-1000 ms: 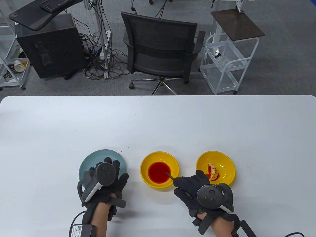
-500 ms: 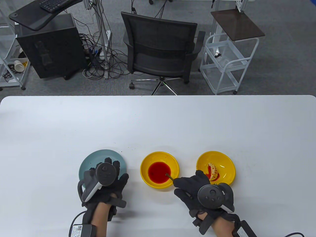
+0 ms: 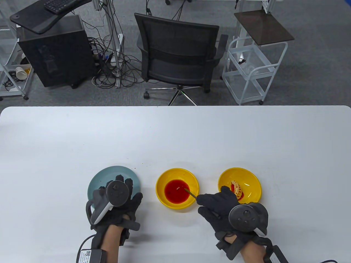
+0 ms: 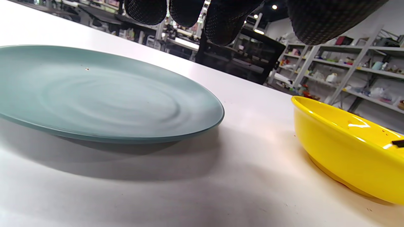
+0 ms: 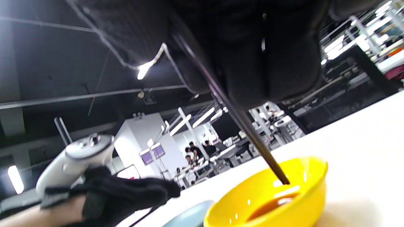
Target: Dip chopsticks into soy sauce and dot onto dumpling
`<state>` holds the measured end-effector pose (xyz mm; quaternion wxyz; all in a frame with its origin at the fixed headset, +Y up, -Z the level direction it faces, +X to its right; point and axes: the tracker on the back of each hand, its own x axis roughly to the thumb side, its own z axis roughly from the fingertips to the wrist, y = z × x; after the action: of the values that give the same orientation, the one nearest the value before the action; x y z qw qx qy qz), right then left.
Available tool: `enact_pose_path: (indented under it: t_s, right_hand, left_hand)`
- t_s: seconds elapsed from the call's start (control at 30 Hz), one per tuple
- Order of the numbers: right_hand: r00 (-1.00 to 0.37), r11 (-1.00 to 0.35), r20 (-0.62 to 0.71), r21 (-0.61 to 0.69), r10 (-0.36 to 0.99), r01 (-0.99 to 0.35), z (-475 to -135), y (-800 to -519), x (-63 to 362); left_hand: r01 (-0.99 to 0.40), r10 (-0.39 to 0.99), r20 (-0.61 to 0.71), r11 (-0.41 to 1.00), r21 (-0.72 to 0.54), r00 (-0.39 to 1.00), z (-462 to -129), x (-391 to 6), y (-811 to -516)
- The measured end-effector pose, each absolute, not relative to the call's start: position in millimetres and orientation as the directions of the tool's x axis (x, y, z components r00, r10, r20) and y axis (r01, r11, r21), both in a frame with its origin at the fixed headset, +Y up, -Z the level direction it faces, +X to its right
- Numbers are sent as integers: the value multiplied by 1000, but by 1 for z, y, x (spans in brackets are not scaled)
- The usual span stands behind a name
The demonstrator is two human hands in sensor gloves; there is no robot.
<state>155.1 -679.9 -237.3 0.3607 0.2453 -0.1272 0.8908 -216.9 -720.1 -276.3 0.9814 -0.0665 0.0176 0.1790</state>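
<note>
A yellow bowl (image 3: 164,179) of red sauce (image 3: 175,191) sits at the table's front middle. It also shows in the right wrist view (image 5: 312,192) and the left wrist view (image 4: 334,142). My right hand (image 3: 216,208) grips dark chopsticks (image 3: 191,193), whose tips hang just above the sauce, as the right wrist view (image 5: 252,135) shows. A dumpling (image 3: 237,189) dotted with red lies in a second yellow bowl (image 3: 248,175) to the right. My left hand (image 3: 120,200) lies spread over a blue-green plate (image 3: 98,178), fingers apart and holding nothing.
The blue-green plate (image 4: 94,94) is bare and close to the sauce bowl. A black office chair (image 3: 178,54) and a white cart (image 3: 252,63) stand beyond the table's far edge. White tabletop (image 3: 175,137) stretches behind the dishes.
My right hand has shifted right and slightly back. The chopstick tips have lifted out of the sauce, leaving a ripple. My left hand has not moved.
</note>
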Motion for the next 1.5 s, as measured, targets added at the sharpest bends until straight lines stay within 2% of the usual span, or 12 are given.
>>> enact_pose_path:
  t_s: [0.23,0.43,0.9,1.2,1.5]
  right_hand:
    - [-556,-546,423,-159,715,-823,-241,-662,211]
    - [-608,-550,335,-259,720,-794,-242,-656,241]
    - [-640,-580,215,-282,738,-764,-244,-658,251]
    - [-659,-593,100,-353,745,-724,-243,-659,261]
    - [-657,-590,56,-389,752,-708,-242,-660,267]
  left_hand:
    - [-356,352,-57,925,-132,934,-277,-216,-721]
    - [-353,348,-59,926,-132,936,-277,-215,-721]
    - [-356,349,-72,922,-154,934,-277,-217,-723]
    - [-356,349,-70,923,-147,935,-277,-218,-723]
    - [-354,348,-69,924,-146,935,-277,-218,-723]
